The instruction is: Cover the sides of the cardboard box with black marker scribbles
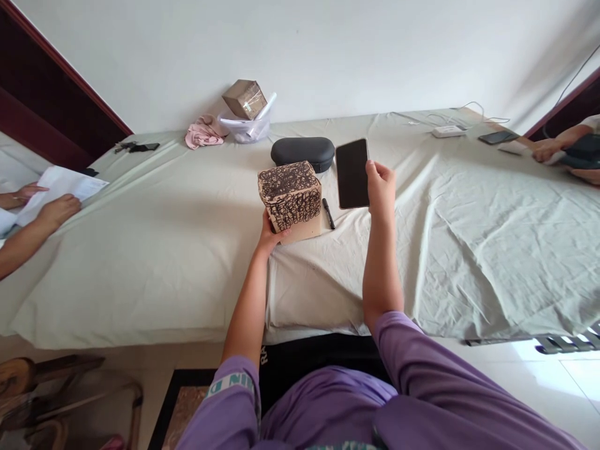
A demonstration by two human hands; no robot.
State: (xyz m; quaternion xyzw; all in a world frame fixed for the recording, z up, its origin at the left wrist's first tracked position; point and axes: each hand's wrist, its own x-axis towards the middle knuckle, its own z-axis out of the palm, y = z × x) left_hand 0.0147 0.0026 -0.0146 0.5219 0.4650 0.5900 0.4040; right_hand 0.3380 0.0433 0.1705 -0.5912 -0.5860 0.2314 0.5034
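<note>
My left hand [274, 234] grips the lower left corner of a cardboard box [297, 212], whose top and upper front are covered in black looping scribbles. The fingers behind the box are hidden. In my right hand [380, 185] is a smartphone [352, 174] with a dark screen, held upright by its right edge above the cloth. A black marker [329, 214] lies on the cloth between the box and the phone. Just behind the box sits a black zippered hard case [302, 152].
A pale cloth [187, 250] covers the long table. Toward the wall stand a pink cloth [205, 132] and a clear plastic tub [248, 130] carrying another cardboard box [244, 99]. At left, another person's hands hold paper [63, 190]; at right are a white device [449, 131], a phone [497, 137] and another person's hands.
</note>
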